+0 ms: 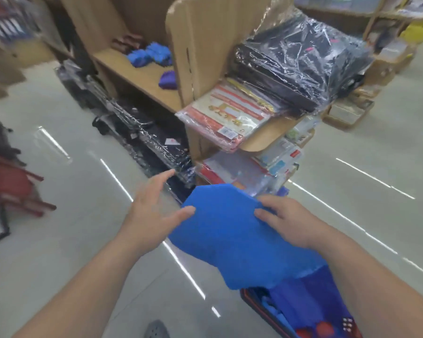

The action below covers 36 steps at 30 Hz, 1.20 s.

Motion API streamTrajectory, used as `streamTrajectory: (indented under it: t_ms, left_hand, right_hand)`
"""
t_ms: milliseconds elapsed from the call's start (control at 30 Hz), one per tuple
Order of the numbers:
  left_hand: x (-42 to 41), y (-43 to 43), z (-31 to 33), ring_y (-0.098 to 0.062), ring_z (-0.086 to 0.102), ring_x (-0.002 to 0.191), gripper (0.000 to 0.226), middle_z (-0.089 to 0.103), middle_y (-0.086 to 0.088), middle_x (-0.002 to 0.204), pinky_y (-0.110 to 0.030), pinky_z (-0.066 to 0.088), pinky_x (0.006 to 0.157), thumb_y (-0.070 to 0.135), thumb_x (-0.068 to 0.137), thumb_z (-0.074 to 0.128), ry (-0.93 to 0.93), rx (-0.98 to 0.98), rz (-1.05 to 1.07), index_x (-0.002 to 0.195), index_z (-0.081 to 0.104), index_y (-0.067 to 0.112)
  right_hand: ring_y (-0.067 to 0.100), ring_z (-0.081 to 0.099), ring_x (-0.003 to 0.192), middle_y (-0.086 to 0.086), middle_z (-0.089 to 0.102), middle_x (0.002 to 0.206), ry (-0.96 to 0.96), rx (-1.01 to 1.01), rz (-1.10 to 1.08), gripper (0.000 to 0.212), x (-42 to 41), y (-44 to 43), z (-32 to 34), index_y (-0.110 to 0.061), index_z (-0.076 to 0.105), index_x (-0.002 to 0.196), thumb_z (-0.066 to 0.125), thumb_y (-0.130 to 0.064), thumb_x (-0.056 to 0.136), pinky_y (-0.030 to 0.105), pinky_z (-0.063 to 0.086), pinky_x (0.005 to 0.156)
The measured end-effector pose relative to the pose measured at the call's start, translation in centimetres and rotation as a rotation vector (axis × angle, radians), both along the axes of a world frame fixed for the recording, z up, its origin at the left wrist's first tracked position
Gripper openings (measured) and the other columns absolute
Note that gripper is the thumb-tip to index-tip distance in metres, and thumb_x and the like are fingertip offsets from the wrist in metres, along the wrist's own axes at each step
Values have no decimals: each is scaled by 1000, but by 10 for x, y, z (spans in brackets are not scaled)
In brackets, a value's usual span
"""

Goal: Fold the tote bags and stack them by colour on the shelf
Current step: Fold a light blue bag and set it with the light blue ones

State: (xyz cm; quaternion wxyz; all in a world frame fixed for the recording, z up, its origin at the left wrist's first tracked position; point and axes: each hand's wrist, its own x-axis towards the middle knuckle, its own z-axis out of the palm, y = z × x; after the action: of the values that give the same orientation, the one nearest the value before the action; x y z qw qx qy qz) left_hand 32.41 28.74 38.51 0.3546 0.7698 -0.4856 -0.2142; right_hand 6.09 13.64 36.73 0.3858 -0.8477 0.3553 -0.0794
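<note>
A bright blue tote bag (230, 237) hangs folded in front of me, above a dark basket (300, 311) holding more blue fabric. My right hand (286, 220) grips the bag's upper right edge, thumb on top. My left hand (154, 208) is spread with straight fingers; its thumb touches the bag's upper left edge. On the wooden shelf (137, 69) ahead lie a stack of folded blue bags (149, 56), a folded purple bag (167, 80) and dark red folded bags (125, 42) further back.
A cardboard-coloured divider panel (205, 45) stands right of the shelf. Plastic-wrapped black goods (300, 59) and red-and-white packets (227, 113) fill the rack end. Wrapped dark items (142, 128) line the floor below the shelf. A red frame (12, 184) stands at the left.
</note>
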Motion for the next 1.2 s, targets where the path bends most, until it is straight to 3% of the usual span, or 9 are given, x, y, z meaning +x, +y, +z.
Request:
streamTrajectory:
  t_ms: [100,167,300,500,667,900,1000,1100,1200]
  left_hand:
    - [32,1,13,21,45,113,44,55,35,120,-6,35,90,45,82,78,12,20,-209,121,56,47]
    - [68,7,14,7,56,87,10,63,26,86,-18,39,74,37,89,71,-57,-10,-206,89,61,38]
    - [162,42,9,-5,46,62,27,53,16,65,-27,34,59,26,94,65,-14,-7,-61,71,52,27]
    - [289,94,16,-16,42,60,22,47,0,67,-32,36,58,31,99,59,195,-167,260,81,56,19]
    - [379,111,22,-19,48,64,23,54,-2,68,-34,38,63,36,94,61,231,-95,436,78,58,20]
    - [441,42,50,7,61,95,30,68,19,99,-22,47,82,47,82,78,-6,240,74,107,61,45]
    - [449,-18,50,-4,56,63,3,65,11,76,-31,48,64,35,94,66,-120,211,11,92,65,35]
    - [482,-58,48,-13,60,55,11,66,9,66,-35,51,56,29,97,61,-3,62,222,89,68,34]
    - [518,-84,56,-33,73,78,7,75,-12,87,-48,59,65,28,98,64,203,-170,437,99,70,26]
  right_hand:
    - [19,54,81,5,57,80,62,-81,188,35,80,17,17,-10,55,86,48,-37,105,39,45,80]
    - [17,49,74,2,51,70,83,-161,229,37,132,33,25,-16,47,74,51,-38,104,35,40,71]
    - [11,50,68,-3,53,68,86,-237,171,31,220,53,28,-26,51,77,62,-48,95,37,41,67]
    - [20,53,78,-4,59,77,235,-389,94,34,318,41,27,-18,60,86,68,-51,90,38,43,66]
    - [13,48,64,-2,53,67,54,-156,54,30,392,9,39,-19,59,68,79,-34,85,29,37,58]
    - [2,56,67,-6,64,78,-64,-78,447,15,530,-24,82,-21,70,78,82,-29,83,15,43,59]
    - [-4,54,68,-15,61,76,-147,-171,527,13,588,-44,84,-23,69,88,81,-27,84,14,36,60]
    - [-13,53,92,-30,59,99,-307,-196,307,47,623,-88,71,-28,61,123,83,-35,81,10,36,81]
    - [3,48,120,-15,54,129,-415,-253,-55,70,630,-143,43,-25,52,139,79,-49,79,21,35,102]
